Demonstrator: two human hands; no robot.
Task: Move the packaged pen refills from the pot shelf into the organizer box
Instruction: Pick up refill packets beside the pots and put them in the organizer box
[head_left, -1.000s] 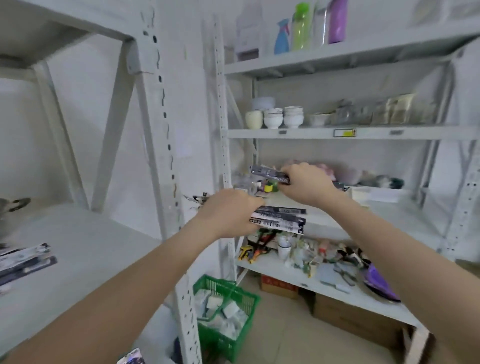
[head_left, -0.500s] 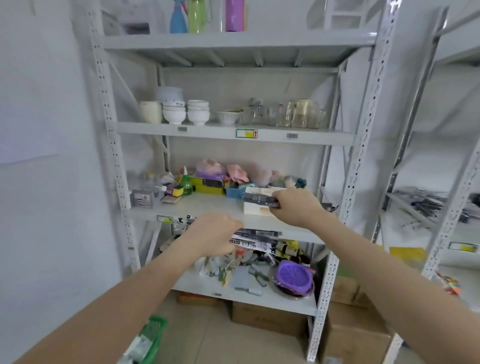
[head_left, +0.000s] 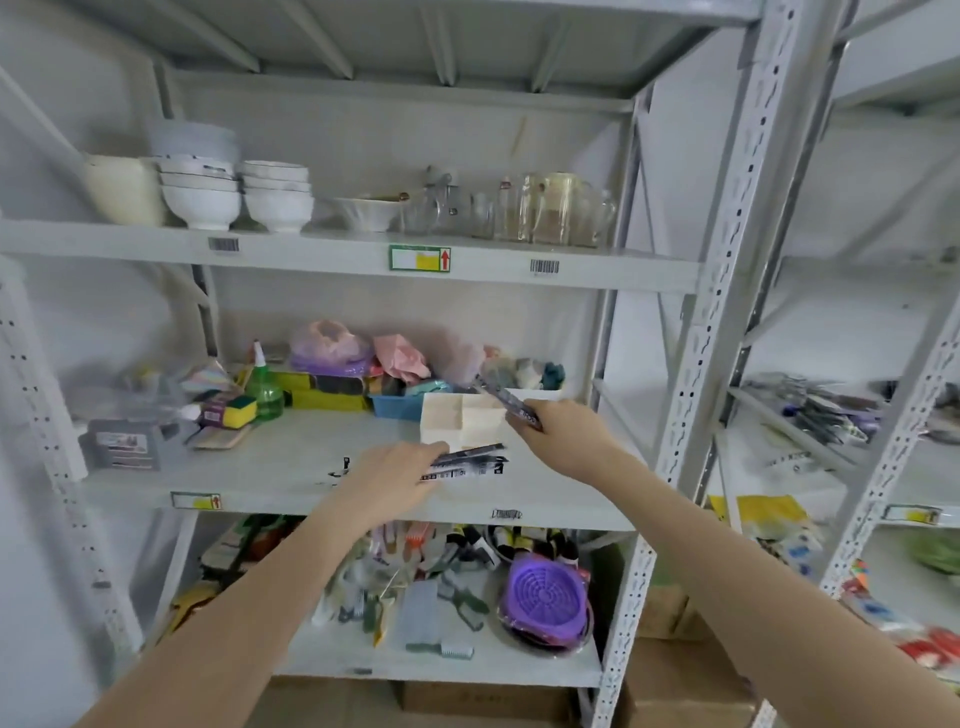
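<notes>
A cream organizer box (head_left: 457, 418) with open compartments stands on the middle shelf (head_left: 291, 467) of a grey rack. My right hand (head_left: 558, 431) grips one packaged pen refill (head_left: 498, 396), tilted, its far end over the box's right side. My left hand (head_left: 395, 475) holds a small stack of black-and-white pen refill packs (head_left: 470, 462) just in front of the box, low over the shelf. Both forearms reach in from below.
Sponges, a green bottle (head_left: 265, 387), a blue tray (head_left: 397, 406) and bags crowd the shelf's back and left. Bowls (head_left: 200, 195) and glasses sit on the shelf above, brushes and a purple strainer (head_left: 545, 595) below. A rack upright (head_left: 711, 312) stands right of my right hand.
The view has swung right and closer to the rack. Both hands advanced toward the organizer box, and the right hand's pack now tilts over it.
</notes>
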